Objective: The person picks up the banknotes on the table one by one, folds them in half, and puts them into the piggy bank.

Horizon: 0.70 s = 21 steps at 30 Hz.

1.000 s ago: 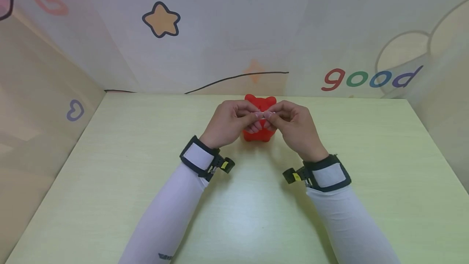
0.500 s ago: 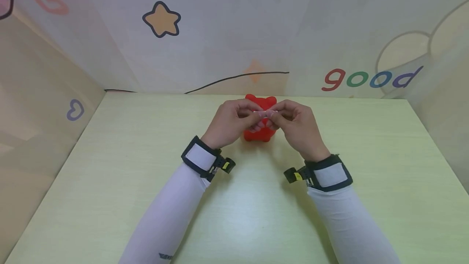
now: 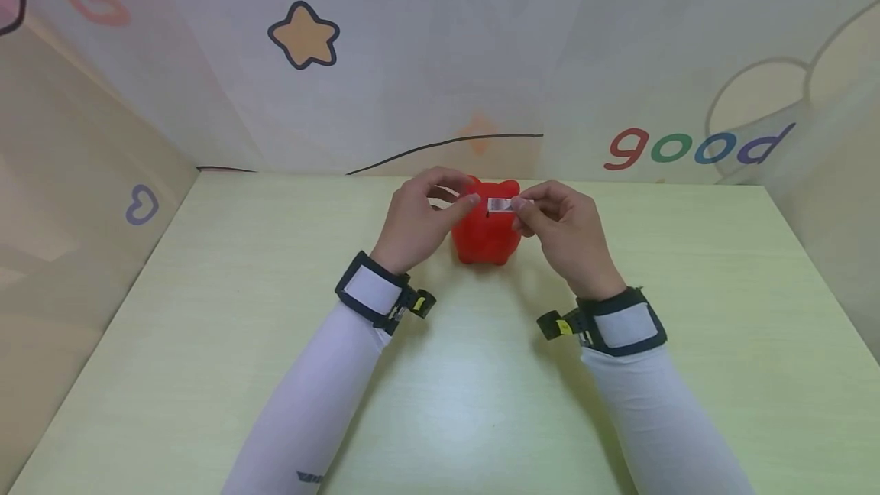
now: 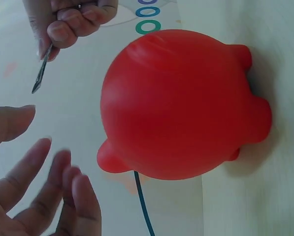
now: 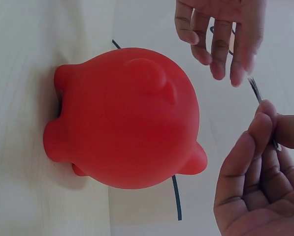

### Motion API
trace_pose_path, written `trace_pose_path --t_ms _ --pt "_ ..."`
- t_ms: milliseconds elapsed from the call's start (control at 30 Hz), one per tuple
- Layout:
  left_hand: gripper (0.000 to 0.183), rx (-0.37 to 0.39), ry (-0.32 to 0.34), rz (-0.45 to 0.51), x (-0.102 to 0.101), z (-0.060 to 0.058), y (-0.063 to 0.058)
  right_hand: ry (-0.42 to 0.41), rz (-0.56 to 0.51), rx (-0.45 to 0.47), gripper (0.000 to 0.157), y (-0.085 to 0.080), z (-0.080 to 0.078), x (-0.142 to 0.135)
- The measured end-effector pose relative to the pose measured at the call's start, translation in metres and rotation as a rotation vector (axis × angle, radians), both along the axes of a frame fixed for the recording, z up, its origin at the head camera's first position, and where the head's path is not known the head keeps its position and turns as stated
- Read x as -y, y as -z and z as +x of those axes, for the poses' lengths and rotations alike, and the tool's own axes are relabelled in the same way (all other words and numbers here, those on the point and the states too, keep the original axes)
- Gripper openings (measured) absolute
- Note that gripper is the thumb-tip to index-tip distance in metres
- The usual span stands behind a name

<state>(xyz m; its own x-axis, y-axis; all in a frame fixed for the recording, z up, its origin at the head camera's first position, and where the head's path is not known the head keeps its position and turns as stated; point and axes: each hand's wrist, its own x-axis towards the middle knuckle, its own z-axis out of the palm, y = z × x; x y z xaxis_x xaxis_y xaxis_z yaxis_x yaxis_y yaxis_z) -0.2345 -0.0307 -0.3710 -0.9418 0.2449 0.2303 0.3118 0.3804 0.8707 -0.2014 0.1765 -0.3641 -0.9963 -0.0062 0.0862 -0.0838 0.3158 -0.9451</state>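
A red pig-shaped piggy bank (image 3: 485, 240) stands upright on the table near the back wall. Above it, my right hand (image 3: 569, 238) pinches a small, flat folded paper strip (image 3: 499, 205) between thumb and fingers; it has pale edges and a grey printed middle, like a folded banknote. Edge-on in the right wrist view, the strip (image 5: 255, 89) looks thin and dark, with one end sticking out past the fingertips. My left hand (image 3: 419, 218) is held beside the bank, fingers spread and holding nothing. In the left wrist view the left fingers (image 4: 38, 164) are apart from the strip.
The pale wooden table (image 3: 275, 342) runs back to a printed cloth wall (image 3: 426, 44) close behind the piggy bank. More cloth (image 3: 82, 212) hangs along the left side. Both wrists carry strapped cameras.
My left hand has let go of the paper strip and moved left and slightly up. The right hand keeps its pinch, and the strip and more of the piggy bank now show between the hands.
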Motion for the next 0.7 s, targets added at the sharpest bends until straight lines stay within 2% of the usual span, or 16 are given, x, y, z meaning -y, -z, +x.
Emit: trace_pose_path --t_ms 200,333,467,700 --pt "0.056 0.015 -0.035 -0.144 -0.005 -0.001 0.005 0.03 0.011 0.01 0.029 -0.001 -0.001 -0.002" --pt "0.069 0.051 0.002 -0.231 -0.01 -0.002 0.011 0.041 0.001 0.013 0.029 -0.001 -0.001 -0.002" --pt "0.078 0.112 0.06 -0.261 -0.014 -0.002 0.016 0.048 -0.012 0.022 0.029 0.0 -0.001 -0.001" --pt "0.078 0.149 0.096 -0.303 -0.016 0.0 0.019 0.06 0.008 0.086 0.029 0.005 -0.002 0.0"
